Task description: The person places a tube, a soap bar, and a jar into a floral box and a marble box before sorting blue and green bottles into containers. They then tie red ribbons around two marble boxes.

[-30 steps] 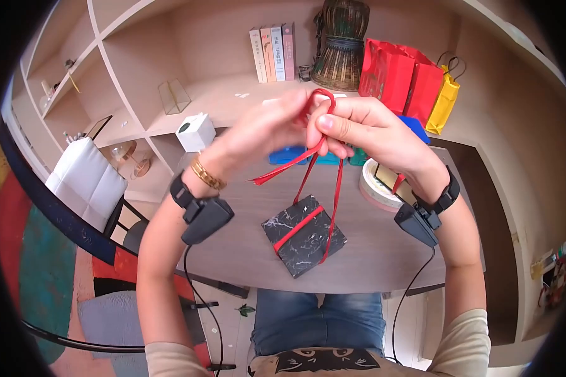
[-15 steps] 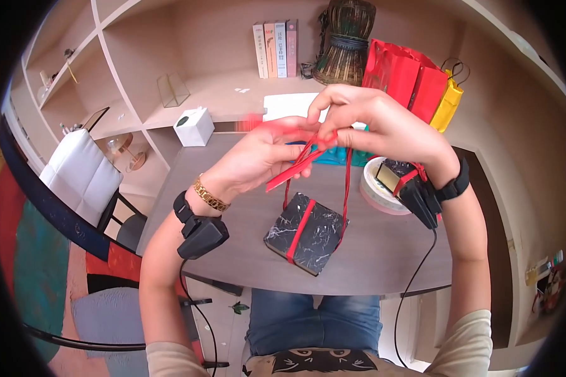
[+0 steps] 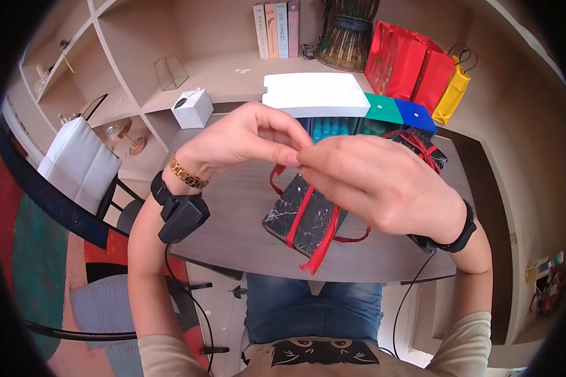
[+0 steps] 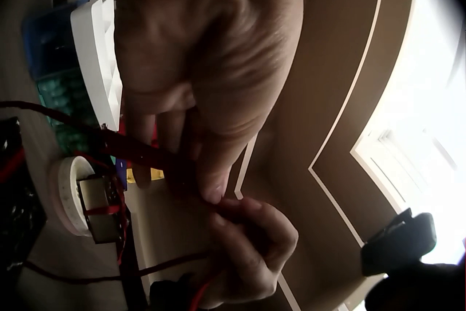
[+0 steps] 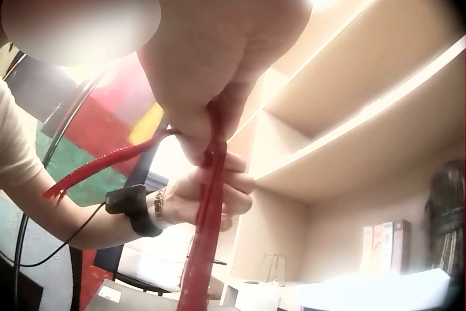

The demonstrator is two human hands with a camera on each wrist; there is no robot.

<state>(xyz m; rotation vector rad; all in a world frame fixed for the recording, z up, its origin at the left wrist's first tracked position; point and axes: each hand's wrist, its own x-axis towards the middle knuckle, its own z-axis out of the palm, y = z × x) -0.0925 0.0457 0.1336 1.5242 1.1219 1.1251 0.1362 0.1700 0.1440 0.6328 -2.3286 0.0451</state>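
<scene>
A black marbled box with red ribbon around it lies on the table. Above it both hands meet, fingertips close together. My left hand pinches ribbon between thumb and fingers; in the left wrist view a dark red strip runs into that hand. My right hand has its fingers bent round ribbon, and in the right wrist view the red ribbon hangs down from it while another end sticks out sideways. The exact crossing of the strands is hidden by the fingers.
Behind the hands stand a white tray, a green box and a blue box. Another ribboned black box lies at the right. Red bags, a yellow bag and a white cube box stand farther back.
The right hand has come down and nearer the body, and the left has turned with its fingertips against the right's. Ribbon ends now hang over the box's front instead of beside the left fingers.
</scene>
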